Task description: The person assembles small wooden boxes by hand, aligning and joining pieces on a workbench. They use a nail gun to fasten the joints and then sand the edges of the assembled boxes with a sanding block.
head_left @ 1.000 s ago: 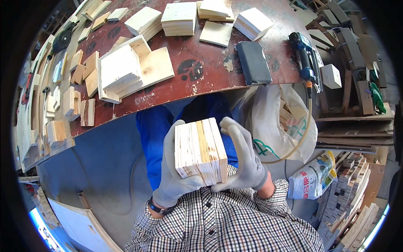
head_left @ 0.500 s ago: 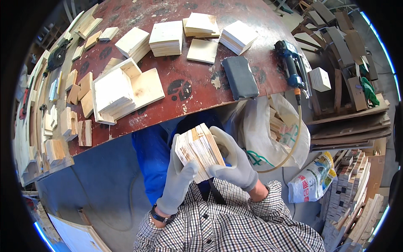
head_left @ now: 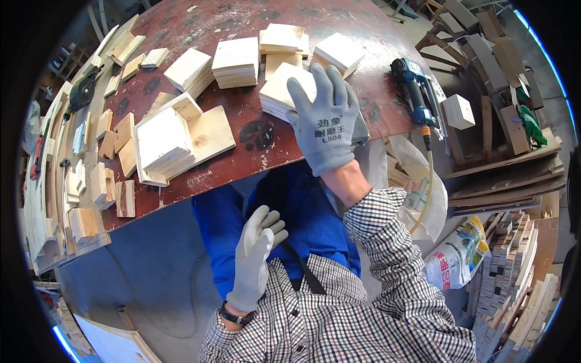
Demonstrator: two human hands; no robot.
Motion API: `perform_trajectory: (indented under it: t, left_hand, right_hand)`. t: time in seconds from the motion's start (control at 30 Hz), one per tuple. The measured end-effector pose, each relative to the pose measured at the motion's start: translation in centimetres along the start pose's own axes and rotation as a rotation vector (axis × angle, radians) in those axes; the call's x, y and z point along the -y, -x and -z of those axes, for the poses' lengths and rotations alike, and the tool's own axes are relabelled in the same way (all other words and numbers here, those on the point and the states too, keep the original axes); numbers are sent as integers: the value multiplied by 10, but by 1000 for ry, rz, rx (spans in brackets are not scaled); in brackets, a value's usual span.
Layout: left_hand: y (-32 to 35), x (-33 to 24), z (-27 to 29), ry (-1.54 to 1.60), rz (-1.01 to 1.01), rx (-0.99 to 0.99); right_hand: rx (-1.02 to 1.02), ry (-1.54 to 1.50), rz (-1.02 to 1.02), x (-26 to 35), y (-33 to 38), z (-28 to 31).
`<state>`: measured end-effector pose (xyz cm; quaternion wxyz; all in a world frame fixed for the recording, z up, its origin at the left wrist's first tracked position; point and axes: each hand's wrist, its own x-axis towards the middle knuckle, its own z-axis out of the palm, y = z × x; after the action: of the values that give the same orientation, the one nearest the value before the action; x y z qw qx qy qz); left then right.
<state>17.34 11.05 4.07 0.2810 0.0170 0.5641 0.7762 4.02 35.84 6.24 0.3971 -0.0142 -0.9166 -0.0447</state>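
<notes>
A stack of square wooden boards [head_left: 279, 91] is at the middle of the red worktable [head_left: 200, 187]. My right hand [head_left: 328, 124], in a grey work glove, grips its right side, thumb toward the near face and fingers stretched along the far side. Behind the wrist, the dark grey flat block [head_left: 361, 130] is mostly hidden. My left hand [head_left: 257, 254], gloved too, hangs in front of my lap with nothing in it, fingers loosely bent and apart. Just beyond the gripped stack lies a single square board [head_left: 279, 62].
Further stacks of boards [head_left: 236, 60] line the table. An open-sided wooden assembly [head_left: 172, 142] holds a stack at the left. A blue air nailer [head_left: 417, 94] with a hose lies at the right edge, above a white sack [head_left: 433, 199]. Wood offcuts [head_left: 126, 198] lie at the left.
The stack has moved from between both hands over my lap to the tabletop, carried by my right hand. My left hand has let go and stayed low.
</notes>
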Motion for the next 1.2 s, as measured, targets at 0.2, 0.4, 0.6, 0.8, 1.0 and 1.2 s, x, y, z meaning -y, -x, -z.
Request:
perform_trajectory:
  t: [0.2,0.4,0.6,0.8,1.0,1.2]
  left_hand:
    - [4,10,23,131,37,-103]
    - [-1,16,16,147,78,-65]
    - [-4,17,11,238,160,-100]
    - [5,18,18,199,127,-162]
    - [8,30,27,239,136,-124]
    - [9,20,20,152,86,-122]
  right_hand:
    - [65,-222,97,2,51,18]
    - [241,-108,-122,-14,4,-1]
    - [518,-384,-235,-23,-36,3]
    - [-164,-65,-359,-82,-11,62]
    - [295,-16,-618,-162,7,-12]
    - [-140,-255,-451,-182,33,5]
